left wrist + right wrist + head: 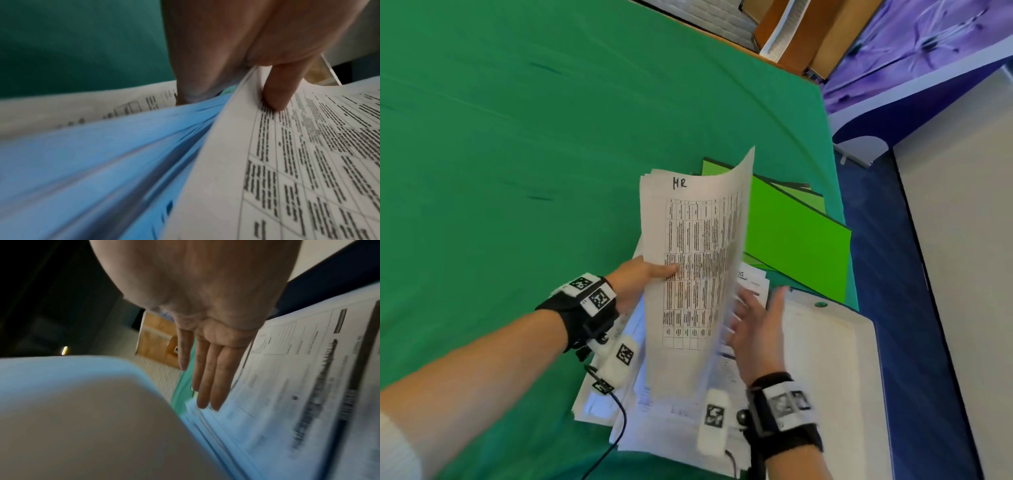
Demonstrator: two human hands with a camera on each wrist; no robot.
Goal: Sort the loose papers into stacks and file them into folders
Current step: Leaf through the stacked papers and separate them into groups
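Left-hand fingers pinch HR sheets upright, long axis pointing away; right hand flat.

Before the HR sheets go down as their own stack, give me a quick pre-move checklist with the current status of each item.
1. Left hand grips the HR sheets, thumb on top: ok.
2. Label "HR" readable on the top sheet: ok.
3. Right hand free, fingers straight: ok.
4. Bare cloth to the left for a new stack: ok.
5. Green folders within reach, beyond the papers: ok.
6. Every held sheet is HR: cannot tell.
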